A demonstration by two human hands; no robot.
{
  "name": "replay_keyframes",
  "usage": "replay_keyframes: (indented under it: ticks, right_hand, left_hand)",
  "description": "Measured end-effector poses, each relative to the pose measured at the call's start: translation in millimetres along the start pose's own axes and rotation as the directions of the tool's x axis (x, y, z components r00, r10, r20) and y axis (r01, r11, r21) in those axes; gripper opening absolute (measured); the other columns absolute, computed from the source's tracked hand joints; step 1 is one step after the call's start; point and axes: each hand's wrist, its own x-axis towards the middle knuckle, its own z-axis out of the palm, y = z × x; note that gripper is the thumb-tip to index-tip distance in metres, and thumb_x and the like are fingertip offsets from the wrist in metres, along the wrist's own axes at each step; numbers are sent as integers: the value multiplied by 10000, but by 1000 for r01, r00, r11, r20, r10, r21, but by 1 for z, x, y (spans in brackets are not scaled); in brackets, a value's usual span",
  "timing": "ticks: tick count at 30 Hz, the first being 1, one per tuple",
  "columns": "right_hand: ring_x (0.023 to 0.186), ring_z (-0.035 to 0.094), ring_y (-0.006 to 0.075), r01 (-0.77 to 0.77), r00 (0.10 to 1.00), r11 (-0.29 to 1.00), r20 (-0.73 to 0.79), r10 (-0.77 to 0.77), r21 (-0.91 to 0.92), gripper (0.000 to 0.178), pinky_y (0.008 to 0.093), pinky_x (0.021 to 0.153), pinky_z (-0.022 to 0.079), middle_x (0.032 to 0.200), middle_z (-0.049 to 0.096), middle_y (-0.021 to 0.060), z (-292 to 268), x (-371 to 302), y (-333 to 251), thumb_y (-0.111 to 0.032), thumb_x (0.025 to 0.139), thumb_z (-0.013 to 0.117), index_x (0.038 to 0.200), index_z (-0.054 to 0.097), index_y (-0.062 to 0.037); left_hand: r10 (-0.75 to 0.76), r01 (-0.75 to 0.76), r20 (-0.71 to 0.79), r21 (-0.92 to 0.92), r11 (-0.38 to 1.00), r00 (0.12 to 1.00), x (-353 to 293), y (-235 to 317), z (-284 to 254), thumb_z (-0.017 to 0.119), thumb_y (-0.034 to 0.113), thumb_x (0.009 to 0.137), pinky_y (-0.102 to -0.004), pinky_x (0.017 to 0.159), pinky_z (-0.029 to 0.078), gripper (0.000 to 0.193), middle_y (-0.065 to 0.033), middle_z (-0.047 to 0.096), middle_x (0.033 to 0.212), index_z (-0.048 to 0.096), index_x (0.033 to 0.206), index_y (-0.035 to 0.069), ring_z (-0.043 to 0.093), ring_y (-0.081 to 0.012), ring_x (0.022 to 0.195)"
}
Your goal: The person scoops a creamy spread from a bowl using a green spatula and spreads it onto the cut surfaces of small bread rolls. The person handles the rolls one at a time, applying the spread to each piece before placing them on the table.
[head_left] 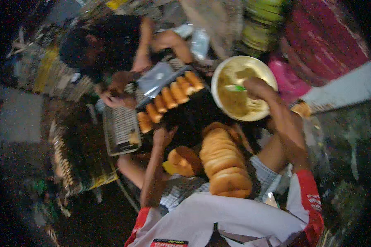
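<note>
My right hand (pixel 256 87) reaches into a white bucket (pixel 272 74) of yellowish-cream spread. Its fingers are wrapped round a small spreader (pixel 235 88) with a green part and a pale blade. Close to the lower end of a row of golden bread rolls (pixel 169 98), my left hand (pixel 164 136) is blurred, and its grip cannot be made out. The rolls lie side by side along a dark tray. Between my knees rests a long stack of round buns (pixel 226 164). A separate brown bun (pixel 184 160) lies to its left.
A person (pixel 99 45) sits opposite at the upper left, hands near a rectangular metal tray (pixel 123 131). Clear plastic packaging (pixel 154 80) lies beside the rolls. Pink plastic (pixel 290 80), a dark red sack (pixel 321 41) and green-yellow containers (pixel 263 24) stand beyond the bucket.
</note>
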Motion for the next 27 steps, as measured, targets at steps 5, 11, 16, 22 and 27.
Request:
replay_keyframes:
  ticks: [5, 11, 16, 22, 27]
  right_hand:
    - [828, 701, 316, 213, 975, 398, 166, -150, -892, 139, 432, 689, 559, 898, 718, 166, -13, 16, 5, -37, 740, 632, 844, 720, -11]
    - [890, 697, 299, 92, 996, 390, 82, -43, -916, 181, 419, 728, 555, 967, 718, 144, 2, 21, 48, -48, 732, 665, 900, 728, -22]
    - [711, 685, 254, 171, 917, 523, 329, 226, -835, 248, 404, 614, 539, 823, 710, 145, 16, 59, 84, -135, 697, 728, 904, 705, 0]
    - [556, 625, 166, 231, 835, 753, 523, 172, -616, 189, 332, 509, 488, 719, 707, 56, -27, 18, 3, -124, 729, 711, 900, 739, -48]
    - [634, 638, 133, 554, 733, 803, 586, -345, -219, 281, 313, 586, 495, 767, 706, 109, -11, 0, -10, -256, 807, 753, 970, 721, -30]
  left_hand:
    - [275, -266, 55, 493, 828, 960, -66, -41, 135, 690, 442, 785, -609, 826, 509, 741, -323, 480, 1345, 462, 1367, 43, 503, -500, 1210]
    - [551, -171, -303, 741, 650, 777, -108, -14, 143, 578, 398, 862, -713, 827, 441, 747, -365, 397, 1383, 333, 1464, 28, 429, -545, 1261]
    - [384, -225, -244, 498, 837, 890, -101, -13, 122, 725, 403, 743, -639, 888, 454, 839, -307, 440, 1361, 387, 1414, 30, 483, -511, 1213]
    - [236, -259, -136, -721, 642, 962, -82, 4, 28, 780, 173, 752, -395, 776, 537, 569, -121, 630, 1080, 509, 1235, 43, 632, -257, 922]
    - [341, 267, 152, -909, -320, 928, -60, 27, 31, 548, 652, 886, -409, 946, 499, 706, -110, 620, 1176, 531, 1287, 71, 611, -250, 1076]
